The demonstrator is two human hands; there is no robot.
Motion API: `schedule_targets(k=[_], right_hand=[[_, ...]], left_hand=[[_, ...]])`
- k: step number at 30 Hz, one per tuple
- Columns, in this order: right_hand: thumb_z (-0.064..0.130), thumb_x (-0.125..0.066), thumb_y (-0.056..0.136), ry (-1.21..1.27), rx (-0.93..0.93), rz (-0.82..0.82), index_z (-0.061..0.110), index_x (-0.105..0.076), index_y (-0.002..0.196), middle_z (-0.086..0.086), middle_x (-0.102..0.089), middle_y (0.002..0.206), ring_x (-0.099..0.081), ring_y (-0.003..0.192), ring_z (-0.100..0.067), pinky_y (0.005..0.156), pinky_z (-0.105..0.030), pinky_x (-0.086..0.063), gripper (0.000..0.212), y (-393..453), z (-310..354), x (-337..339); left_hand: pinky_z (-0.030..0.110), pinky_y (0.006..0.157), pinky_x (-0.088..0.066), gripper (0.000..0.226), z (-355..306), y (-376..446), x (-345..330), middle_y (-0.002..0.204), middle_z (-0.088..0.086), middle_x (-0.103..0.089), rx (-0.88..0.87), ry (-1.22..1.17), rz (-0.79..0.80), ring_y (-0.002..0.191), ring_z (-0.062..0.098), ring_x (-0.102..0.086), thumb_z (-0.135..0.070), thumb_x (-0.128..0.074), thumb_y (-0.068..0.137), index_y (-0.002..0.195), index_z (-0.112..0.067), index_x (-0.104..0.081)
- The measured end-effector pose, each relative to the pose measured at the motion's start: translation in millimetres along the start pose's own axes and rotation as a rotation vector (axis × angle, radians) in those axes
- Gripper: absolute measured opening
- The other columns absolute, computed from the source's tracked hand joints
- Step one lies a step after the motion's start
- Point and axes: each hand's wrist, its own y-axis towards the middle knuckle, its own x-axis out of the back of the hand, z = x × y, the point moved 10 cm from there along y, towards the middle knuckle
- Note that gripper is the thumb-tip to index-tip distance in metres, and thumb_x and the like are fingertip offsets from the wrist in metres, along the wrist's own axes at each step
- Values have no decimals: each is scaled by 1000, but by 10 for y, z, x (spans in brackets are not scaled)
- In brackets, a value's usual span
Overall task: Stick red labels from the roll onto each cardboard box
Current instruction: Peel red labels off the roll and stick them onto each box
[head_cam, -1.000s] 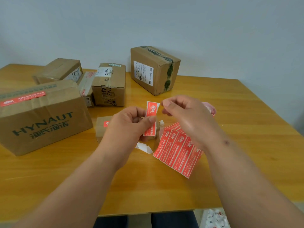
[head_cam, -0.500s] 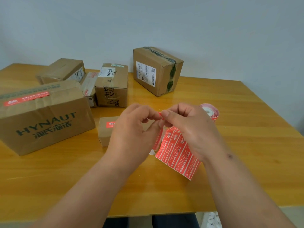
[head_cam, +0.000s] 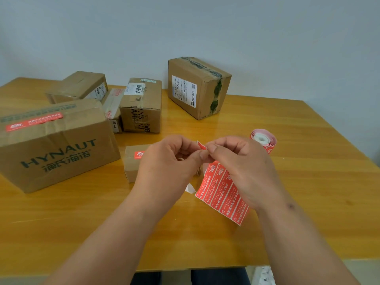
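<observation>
Right now my left hand (head_cam: 164, 161) and right hand (head_cam: 242, 167) are bunched together over the middle of the table (head_cam: 308, 182), fingertips meeting on one red label (head_cam: 201, 145) whose corner pokes up between them. Both hands are pinched nearly closed on it; how much of the label is free of its backing I cannot tell, since my fingers hide the rest. I judge the step in hand to be getting this label fully loose, sticky side clear, without letting it curl onto itself or onto my skin. To do that well I should hold only the very edge, peel slowly at a shallow angle, and keep the two ends apart. Under my right hand lies the loose strip of labels (head_cam: 222, 194), flat on the wood, with the roll (head_cam: 263, 139) standing just beyond it, a white scrap of backing (head_cam: 190, 188) near the strip's left corner. The small box (head_cam: 131, 165) beside my left hand already wears a red label, as does the big HYNAUT box (head_cam: 55, 145). The tilted box (head_cam: 197, 87) at the back shows no red label on the faces I can see, so it looks a fair next target; I would press from one end to the other to push out air. The boxes behind, including the BAHA box (head_cam: 141, 105), I cannot judge for certain.
</observation>
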Motion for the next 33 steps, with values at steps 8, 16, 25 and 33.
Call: schedule_targets(k=[8,16,25,33], right_hand=[[33,-63,90,-29,5,-20,25,-73,77,-2,-73,73,-68,71,-32,67,-44,-54,19,5,28,8],[31,-63,90,-68,22,-41,26,-70,76,4,-73,73,-67,66,-23,58,-31,-50,16,4,50,23],[30,-63,90,-282,123,-92,28,-63,70,10,-66,71,-61,74,-2,60,-12,-45,20,14,109,2],[26,-62,89,-319,146,-110,21,-66,68,10,-66,64,-61,71,2,59,-10,-42,22,18,137,-6]], left_hand=[[16,55,-53,7,-42,-5,29,70,-9,-72,-9,29,-28,64,5,-66,-27,-76,80,78,-23,-72],[13,62,-51,8,-147,-3,43,68,-15,-69,-101,228,-55,73,-5,-63,-29,-72,85,78,-30,-72],[6,58,-47,16,-174,-8,51,63,-17,-66,-112,294,-61,75,-7,-61,-28,-70,85,69,-31,-68],[7,39,-33,19,-111,4,73,52,-19,-62,-41,179,-69,45,-4,-53,-25,-71,84,65,-22,-69]])
